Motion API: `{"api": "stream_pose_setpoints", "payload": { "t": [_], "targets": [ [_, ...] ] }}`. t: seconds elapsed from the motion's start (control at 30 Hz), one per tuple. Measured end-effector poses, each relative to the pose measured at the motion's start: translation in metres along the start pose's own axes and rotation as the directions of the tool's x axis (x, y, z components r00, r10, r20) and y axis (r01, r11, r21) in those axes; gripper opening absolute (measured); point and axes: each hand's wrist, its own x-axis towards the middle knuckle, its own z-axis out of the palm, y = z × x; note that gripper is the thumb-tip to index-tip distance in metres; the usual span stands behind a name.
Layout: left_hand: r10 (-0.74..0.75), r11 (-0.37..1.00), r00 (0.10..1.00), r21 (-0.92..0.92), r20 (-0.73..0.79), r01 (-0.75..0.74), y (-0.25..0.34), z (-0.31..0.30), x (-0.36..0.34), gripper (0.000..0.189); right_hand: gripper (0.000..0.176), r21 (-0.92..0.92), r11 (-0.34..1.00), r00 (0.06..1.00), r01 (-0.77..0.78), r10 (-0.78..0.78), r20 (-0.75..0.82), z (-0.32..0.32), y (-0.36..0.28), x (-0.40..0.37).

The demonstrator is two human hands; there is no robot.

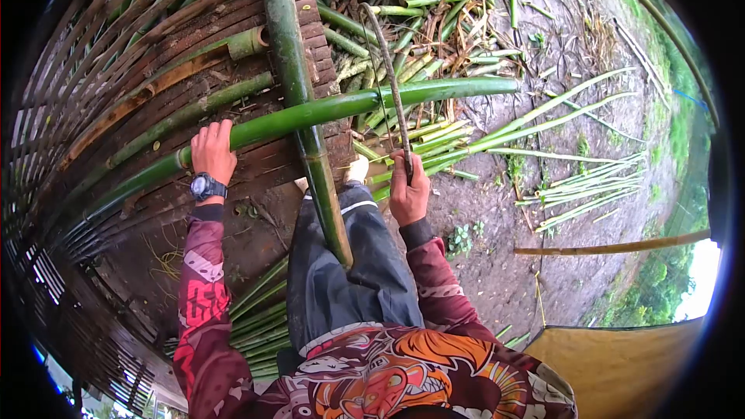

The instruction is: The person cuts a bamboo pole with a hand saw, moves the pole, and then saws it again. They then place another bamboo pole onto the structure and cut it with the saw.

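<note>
A long green bamboo pole [310, 111] lies across a second, thicker bamboo pole [289, 54] that runs from the slatted platform down over my lap. My left hand [213, 154], with a watch on its wrist, is wrapped over the green pole just right of a node. In my right hand [410, 190] is the lower end of a bow saw [394, 93] with a bent stick frame. Its thin blade crosses the green pole right of the thicker pole, where a dark mark shows on the bamboo.
Cut bamboo pieces [434, 0] are heaped beyond the slatted wooden platform [225, 39]. Split bamboo strips [590, 186] lie on the ground at the right. More green strips [260, 334] lie beside my legs. A slatted bamboo wall [46, 132] curves along the left.
</note>
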Motion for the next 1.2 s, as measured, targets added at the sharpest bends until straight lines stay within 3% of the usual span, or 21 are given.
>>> {"api": "stream_pose_setpoints", "payload": {
  "t": [0.07,0.13,0.2,0.23,0.33,0.4,0.47,0.57,0.63,0.67,0.7,0.77,0.8,0.93,0.97,1.07,1.13,1.2],
  "targets": [
    [-0.069,0.996,0.984,-0.039,0.161,0.077,0.015,-0.023,0.009,0.051,0.011,0.006,0.998,0.998,-0.062,0.061,0.007,-0.001,-0.002,-0.001],
    [-0.054,0.997,0.976,-0.047,0.209,0.065,0.033,-0.041,0.024,0.042,0.012,0.011,0.998,0.997,-0.064,0.063,0.04,-0.005,-0.004,0.0],
    [0.075,0.98,0.915,-0.197,0.396,0.005,0.044,-0.036,0.054,0.033,0.011,0.026,0.999,0.999,-0.038,0.037,0.031,-0.004,-0.011,0.006],
    [0.059,0.989,0.892,-0.15,0.449,0.01,0.052,-0.03,0.064,0.028,0.011,0.035,0.999,1.0,-0.015,0.014,0.028,-0.006,-0.017,0.008],
    [0.105,0.987,0.89,-0.154,0.443,-0.04,0.051,-0.029,0.067,0.029,0.01,0.029,0.999,0.998,-0.036,0.035,0.05,-0.017,-0.033,0.013],
    [0.097,0.991,0.898,-0.124,0.43,-0.047,0.052,-0.031,0.066,0.029,0.013,-0.17,0.944,0.958,0.283,-0.287,-0.001,-0.031,-0.037,-0.003],
    [0.117,0.987,0.895,-0.148,0.43,-0.058,0.052,-0.03,0.066,0.03,0.017,-0.1,0.993,0.996,-0.054,0.061,0.067,-0.059,-0.044,-0.044],
    [0.138,0.985,0.899,-0.152,0.416,-0.08,0.052,-0.026,0.062,0.032,0.018,-0.099,0.974,0.967,-0.206,0.218,0.133,-0.088,-0.06,-0.072],
    [0.16,0.98,0.939,-0.165,0.305,-0.113,0.048,-0.016,0.056,0.034,0.014,-0.135,0.973,0.976,-0.186,0.199,0.084,-0.057,-0.061,-0.032],
    [0.165,0.979,0.945,-0.159,0.281,-0.124,0.046,-0.007,0.051,0.033,0.014,-0.159,0.967,0.965,-0.199,0.222,0.143,-0.035,-0.05,0.008],
    [0.182,0.975,0.938,-0.18,0.296,-0.132,0.049,-0.01,0.048,0.032,0.013,-0.028,0.999,0.997,-0.044,0.046,0.063,-0.005,-0.037,0.043],
    [0.193,0.973,0.953,-0.168,0.235,-0.156,0.042,-0.012,0.068,0.032,0.013,0.025,0.995,0.995,0.101,-0.1,-0.019,0.007,-0.024,0.047],
    [0.174,0.976,0.96,-0.166,0.218,-0.139,0.043,-0.006,0.055,0.033,0.015,-0.035,0.987,0.987,0.158,-0.159,-0.024,0.008,-0.015,0.045],
    [0.178,0.974,0.964,-0.177,0.198,-0.144,0.047,-0.016,0.054,0.034,0.016,-0.047,0.999,0.993,-0.019,0.025,0.119,-0.009,-0.055,0.064],
    [0.174,0.974,0.962,-0.177,0.212,-0.137,0.048,-0.017,0.047,0.034,0.016,0.003,1.0,0.994,0.026,-0.026,0.106,-0.009,-0.05,0.062],
    [0.179,0.972,0.963,-0.188,0.202,-0.141,0.048,-0.021,0.064,0.034,0.016,-0.095,0.991,0.984,-0.095,0.108,0.143,-0.032,-0.056,0.025],
    [0.161,0.981,0.94,-0.152,0.301,-0.12,0.048,-0.022,0.06,0.034,0.017,-0.13,0.974,0.969,-0.185,0.203,0.139,-0.067,-0.068,-0.022],
    [0.175,0.975,0.938,-0.184,0.301,-0.123,0.047,-0.022,0.061,0.034,0.013,-0.084,0.962,0.953,-0.26,0.269,0.141,-0.089,-0.067,-0.054]
  ]
}}
